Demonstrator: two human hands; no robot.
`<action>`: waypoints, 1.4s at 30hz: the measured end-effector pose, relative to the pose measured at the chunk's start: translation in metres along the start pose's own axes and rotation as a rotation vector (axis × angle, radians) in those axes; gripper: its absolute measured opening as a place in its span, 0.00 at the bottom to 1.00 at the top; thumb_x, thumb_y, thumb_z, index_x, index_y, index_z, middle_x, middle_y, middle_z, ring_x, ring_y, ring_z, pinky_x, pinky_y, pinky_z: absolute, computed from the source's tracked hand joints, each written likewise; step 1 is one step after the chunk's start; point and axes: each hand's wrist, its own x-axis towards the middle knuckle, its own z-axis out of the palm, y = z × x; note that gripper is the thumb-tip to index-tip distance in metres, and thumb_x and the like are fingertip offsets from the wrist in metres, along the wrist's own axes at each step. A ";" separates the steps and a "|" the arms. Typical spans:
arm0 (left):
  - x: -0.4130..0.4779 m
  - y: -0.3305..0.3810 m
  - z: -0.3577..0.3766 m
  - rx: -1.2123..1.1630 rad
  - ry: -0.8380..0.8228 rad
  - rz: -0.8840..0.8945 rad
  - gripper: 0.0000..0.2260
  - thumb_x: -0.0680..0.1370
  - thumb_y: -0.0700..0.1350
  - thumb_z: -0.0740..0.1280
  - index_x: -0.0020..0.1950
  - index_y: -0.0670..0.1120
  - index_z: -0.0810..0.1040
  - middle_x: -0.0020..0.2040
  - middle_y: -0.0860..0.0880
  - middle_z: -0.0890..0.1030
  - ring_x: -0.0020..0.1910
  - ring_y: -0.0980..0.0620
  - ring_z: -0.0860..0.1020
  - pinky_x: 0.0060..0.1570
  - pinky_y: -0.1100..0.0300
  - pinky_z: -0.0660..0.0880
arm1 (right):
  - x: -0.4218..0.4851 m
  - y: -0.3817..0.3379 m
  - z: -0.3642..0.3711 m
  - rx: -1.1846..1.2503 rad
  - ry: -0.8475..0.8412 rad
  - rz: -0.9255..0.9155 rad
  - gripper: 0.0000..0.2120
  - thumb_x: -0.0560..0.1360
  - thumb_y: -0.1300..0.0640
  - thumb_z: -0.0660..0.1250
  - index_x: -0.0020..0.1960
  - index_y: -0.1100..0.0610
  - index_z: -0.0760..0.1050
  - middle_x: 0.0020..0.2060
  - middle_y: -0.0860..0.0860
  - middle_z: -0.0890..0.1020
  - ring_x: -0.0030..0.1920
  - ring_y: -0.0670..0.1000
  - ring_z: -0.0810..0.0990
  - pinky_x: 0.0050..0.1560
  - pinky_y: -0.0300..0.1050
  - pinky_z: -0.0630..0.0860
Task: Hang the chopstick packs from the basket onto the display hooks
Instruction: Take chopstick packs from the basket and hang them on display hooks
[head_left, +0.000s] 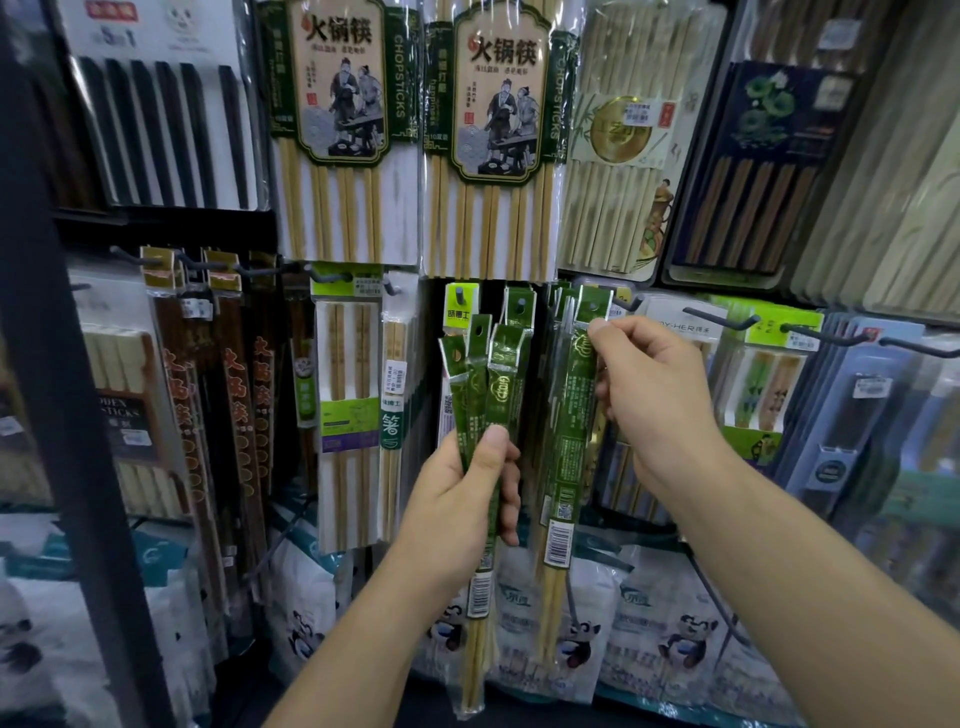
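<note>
From the head view, take the lime-green header card (461, 312), hanging on its peg at the middle of the display, as your landmark.

Just below that card, your left hand (462, 499) is clenched around a bundle of green chopstick packs (485, 384). The thumb lies across the front of the wrappers and the fingers curl round behind. Three packs fan out above your fist, and their punched tops reach up to the card's lower edge. Their bare bamboo ends hang down well below your wrist.

To the right of the card, your right hand (649, 384) is grasping a single green pack (569, 415). The thumb presses on its upper part, just under the hang hole, and the fingers wrap behind it. The top of this pack sits level with the card, against more green packs of the same kind. You cannot tell from here whether its hole is on a peg. A barcode label shows near its lower end.

Further right of the card, a dark hook (722, 317) juts out from the rack. Above the card hang two large hot-pot chopstick packs (498, 130) with printed figures. Left of the card hang long red-brown packs (234, 389), and far below it stand panda-printed bags (675, 634).
</note>
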 end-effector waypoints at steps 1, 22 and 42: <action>0.000 0.000 0.000 -0.019 0.002 0.003 0.16 0.79 0.60 0.63 0.48 0.47 0.76 0.34 0.51 0.76 0.29 0.52 0.73 0.26 0.58 0.74 | 0.001 0.000 0.000 -0.007 0.007 -0.001 0.13 0.81 0.53 0.67 0.43 0.61 0.78 0.29 0.51 0.69 0.30 0.50 0.68 0.32 0.34 0.71; -0.002 0.001 0.000 -0.050 -0.050 -0.033 0.12 0.82 0.60 0.64 0.42 0.56 0.73 0.36 0.51 0.74 0.26 0.54 0.67 0.23 0.62 0.65 | 0.008 0.007 0.003 -0.133 0.067 -0.067 0.21 0.81 0.52 0.67 0.32 0.59 0.69 0.22 0.45 0.65 0.26 0.46 0.64 0.52 0.43 0.76; -0.003 -0.001 0.010 -0.229 -0.138 -0.037 0.08 0.85 0.44 0.63 0.62 0.45 0.78 0.46 0.42 0.86 0.41 0.46 0.84 0.37 0.55 0.82 | -0.028 0.005 0.000 0.003 -0.119 -0.068 0.17 0.83 0.52 0.64 0.36 0.52 0.76 0.27 0.47 0.72 0.30 0.46 0.71 0.28 0.37 0.68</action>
